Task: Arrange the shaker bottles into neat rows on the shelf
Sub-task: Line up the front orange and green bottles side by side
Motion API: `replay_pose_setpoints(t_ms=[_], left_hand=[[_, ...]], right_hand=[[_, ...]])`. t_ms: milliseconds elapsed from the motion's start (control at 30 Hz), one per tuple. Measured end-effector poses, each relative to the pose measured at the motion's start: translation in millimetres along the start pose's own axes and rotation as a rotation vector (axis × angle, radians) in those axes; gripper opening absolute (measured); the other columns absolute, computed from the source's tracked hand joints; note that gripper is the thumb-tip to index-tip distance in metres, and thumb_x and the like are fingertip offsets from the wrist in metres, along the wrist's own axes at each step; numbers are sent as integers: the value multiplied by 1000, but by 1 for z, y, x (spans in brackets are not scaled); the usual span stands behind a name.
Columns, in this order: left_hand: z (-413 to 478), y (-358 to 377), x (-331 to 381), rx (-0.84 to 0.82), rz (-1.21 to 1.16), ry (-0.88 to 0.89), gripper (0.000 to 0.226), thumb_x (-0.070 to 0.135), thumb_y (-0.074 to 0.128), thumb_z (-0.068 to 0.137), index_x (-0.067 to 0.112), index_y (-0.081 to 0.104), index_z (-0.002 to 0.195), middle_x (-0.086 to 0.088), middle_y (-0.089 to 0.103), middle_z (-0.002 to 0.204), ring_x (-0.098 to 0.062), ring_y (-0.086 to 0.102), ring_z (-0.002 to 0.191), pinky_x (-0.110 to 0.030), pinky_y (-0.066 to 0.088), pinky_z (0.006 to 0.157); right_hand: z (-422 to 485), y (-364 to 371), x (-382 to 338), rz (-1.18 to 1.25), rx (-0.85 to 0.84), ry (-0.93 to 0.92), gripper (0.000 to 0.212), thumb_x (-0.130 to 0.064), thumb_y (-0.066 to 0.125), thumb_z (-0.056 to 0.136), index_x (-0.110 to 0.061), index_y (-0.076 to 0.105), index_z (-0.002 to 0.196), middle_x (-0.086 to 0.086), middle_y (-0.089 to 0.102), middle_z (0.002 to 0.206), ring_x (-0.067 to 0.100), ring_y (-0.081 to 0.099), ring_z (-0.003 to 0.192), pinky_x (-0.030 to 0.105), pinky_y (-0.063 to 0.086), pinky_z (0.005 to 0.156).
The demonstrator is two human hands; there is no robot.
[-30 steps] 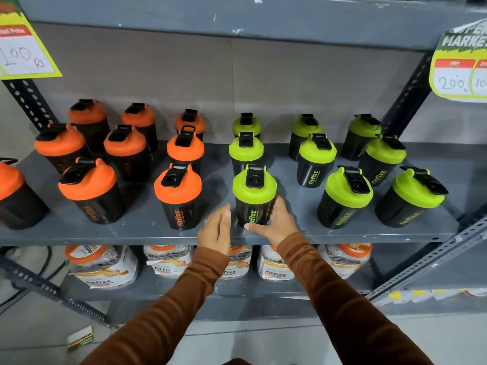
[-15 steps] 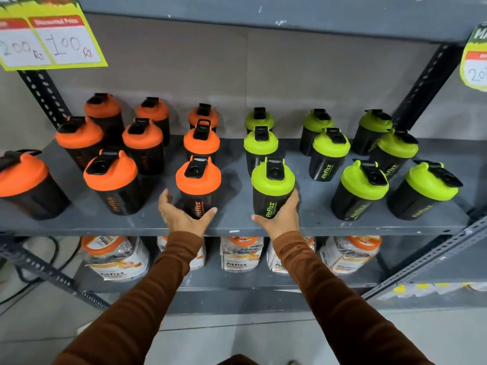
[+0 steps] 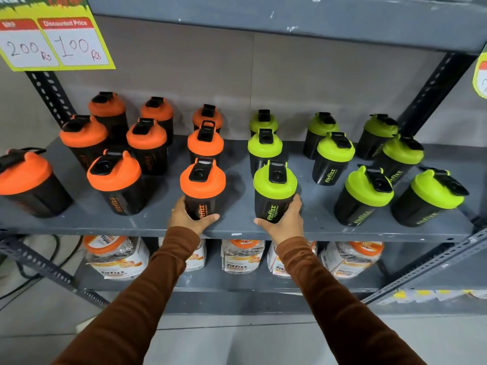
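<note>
The left hand [image 3: 188, 216] wraps the base of the front orange-lidded shaker bottle [image 3: 202, 188], its fingers curled round the far left side and the thumb [image 3: 210, 217] laid across the near face under the printed logo. The right hand [image 3: 286, 222] cups the front green-lidded shaker bottle [image 3: 274, 191] the same way, thumb [image 3: 261, 222] reaching to the near left of the base and fingers closed round the right side; the fingertips of both hands go behind the dark bodies and cannot be seen. Both bottles stand upright near the front edge of the grey metal shelf [image 3: 237, 227], side by side with a gap between them, each at the head of a column of like-coloured bottles running back to the wall. All the bottles have black bodies with black flip caps; orange lids fill the left half of the shelf, green lids the right. The orange bottle at far left [image 3: 26, 183] is cut off by the frame edge, and several green ones at right lean in the wide-angle view. Brown sleeves [image 3: 147, 285] cover both forearms. A yellow price sign [image 3: 52, 40] hangs at upper left, and clear jars [image 3: 116, 255] on the lower shelf are partly hidden.
</note>
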State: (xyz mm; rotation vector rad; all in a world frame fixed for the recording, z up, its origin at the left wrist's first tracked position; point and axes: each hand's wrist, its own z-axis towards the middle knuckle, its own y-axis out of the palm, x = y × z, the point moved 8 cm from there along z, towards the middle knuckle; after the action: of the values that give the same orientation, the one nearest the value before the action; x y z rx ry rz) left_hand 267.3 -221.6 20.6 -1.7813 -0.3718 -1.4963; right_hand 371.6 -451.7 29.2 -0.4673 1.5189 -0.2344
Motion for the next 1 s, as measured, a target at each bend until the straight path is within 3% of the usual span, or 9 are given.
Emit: replay_pose_setpoints(t_ms=[633,833,1000], left_hand=[[-9,-3,6,-20,43,-53,71,18,85,55,7,50,116,-15,61,119,-32,58,106,-46,46,95],[-10,-3,9,-47,21,-44,67,12,82,60,5,48,117,-15,58,122,-32,55,108,-40,44,97],[-11,-4,10,-60,43,-39,68,13,81,61,5,47,119,-17,57,124,-34,54,110,-44,43,99]], right_hand=[[3,-4,10,4,-69,38,101,-11,86,59,-10,23,138,14,51,134,29,50,123,40,40,106],[3,-4,11,16,-77,41,102,-9,86,58,-9,22,137,16,50,135,29,49,123,41,40,107],[3,-3,8,12,-87,27,104,-7,85,60,-9,18,139,15,49,137,28,48,125,39,39,106]])
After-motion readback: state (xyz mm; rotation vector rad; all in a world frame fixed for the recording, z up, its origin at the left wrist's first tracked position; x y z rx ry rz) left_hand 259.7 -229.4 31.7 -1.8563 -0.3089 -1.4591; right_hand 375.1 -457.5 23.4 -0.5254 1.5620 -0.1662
